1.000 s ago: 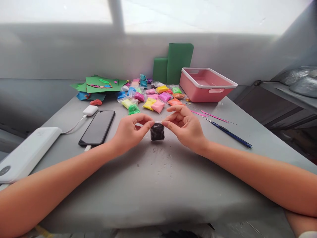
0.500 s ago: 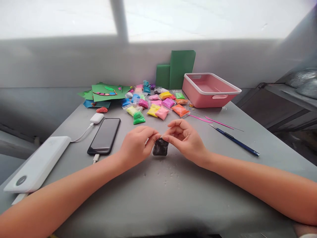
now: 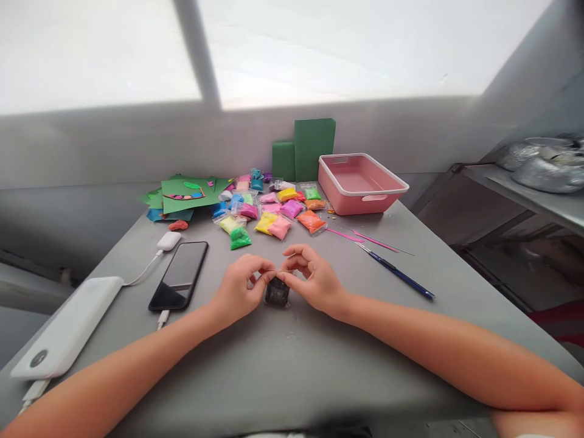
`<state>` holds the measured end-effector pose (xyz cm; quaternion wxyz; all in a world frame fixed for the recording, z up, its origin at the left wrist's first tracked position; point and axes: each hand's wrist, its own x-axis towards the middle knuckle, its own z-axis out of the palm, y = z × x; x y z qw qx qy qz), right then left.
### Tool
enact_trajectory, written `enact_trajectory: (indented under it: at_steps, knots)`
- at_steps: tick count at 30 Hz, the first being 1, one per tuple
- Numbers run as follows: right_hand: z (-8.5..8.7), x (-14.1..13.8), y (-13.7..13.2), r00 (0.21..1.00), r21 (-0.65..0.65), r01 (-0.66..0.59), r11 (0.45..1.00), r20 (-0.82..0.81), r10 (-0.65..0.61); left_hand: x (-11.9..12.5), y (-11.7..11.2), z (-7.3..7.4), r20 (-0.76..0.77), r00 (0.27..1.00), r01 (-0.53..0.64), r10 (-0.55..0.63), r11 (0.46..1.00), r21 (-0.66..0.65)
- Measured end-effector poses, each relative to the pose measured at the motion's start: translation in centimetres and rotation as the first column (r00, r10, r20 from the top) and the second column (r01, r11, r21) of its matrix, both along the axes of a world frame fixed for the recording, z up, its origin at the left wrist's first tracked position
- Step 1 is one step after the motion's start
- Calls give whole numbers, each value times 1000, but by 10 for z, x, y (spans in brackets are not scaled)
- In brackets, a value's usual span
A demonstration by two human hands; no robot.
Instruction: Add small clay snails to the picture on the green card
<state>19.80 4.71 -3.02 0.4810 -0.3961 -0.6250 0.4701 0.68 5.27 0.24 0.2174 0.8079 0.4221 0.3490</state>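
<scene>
A small clear packet of black clay [image 3: 277, 293] hangs upright over the grey table, pinched at its top edge by both hands. My left hand [image 3: 244, 286] has thumb and forefinger closed on the packet's upper left. From the other side my right hand [image 3: 314, 283] pinches the upper right, its remaining fingers curled above. The fingertips of the two hands almost meet and cover the packet's opening. Beyond them lie several clay packets in bright colours, among them a green packet [image 3: 239, 238] and an orange packet [image 3: 311, 222].
A pink basket [image 3: 358, 204] stands at the back right, beside green card sheets [image 3: 314, 149]. Pink tools [image 3: 376, 241] and a dark blue pen-like tool [image 3: 401, 275] lie to the right. On the left are a phone [image 3: 180, 275], a white power bank [image 3: 68, 328] and green paper [image 3: 177, 204].
The view has tilted up and turned slightly right, so everything sits lower and further left. Both hands keep their pinch on the black packet.
</scene>
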Motion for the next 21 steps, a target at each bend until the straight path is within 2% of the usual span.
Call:
enact_trajectory:
  at_steps: [4,7,9,10,12,14,15,17,19,21]
  knots:
    - [13,-4,3,999,52,-25,998,-45,28,4,-1,10,-35,996,-76,77,997,35]
    - [29,-4,17,995,93,-49,994,-84,57,-3,0,26,-3,981,-194,194,980,-49]
    - [40,-1,37,996,123,-31,992,-74,40,-19,2,37,-16,948,-319,319,941,-116]
    - [45,1,50,999,131,-10,991,-49,16,-29,2,42,-62,913,-409,404,904,-123]
    - [54,4,82,997,135,55,989,55,-62,-55,2,48,-313,780,-588,543,806,-67]
    - [60,3,116,979,147,120,982,149,-142,-80,-1,47,-512,619,-712,595,701,-46]
    - [62,2,132,972,151,141,978,166,-165,-91,-2,45,-530,589,-747,610,661,-68]
    - [63,-2,156,956,168,185,968,196,-217,-109,-5,37,-519,576,-775,632,624,-100]
    - [62,-7,169,940,185,208,960,233,-249,-121,-5,28,-458,605,-773,652,619,-140]
    - [59,-9,168,933,198,192,961,268,-242,-130,-1,22,-346,675,-730,652,659,-183]
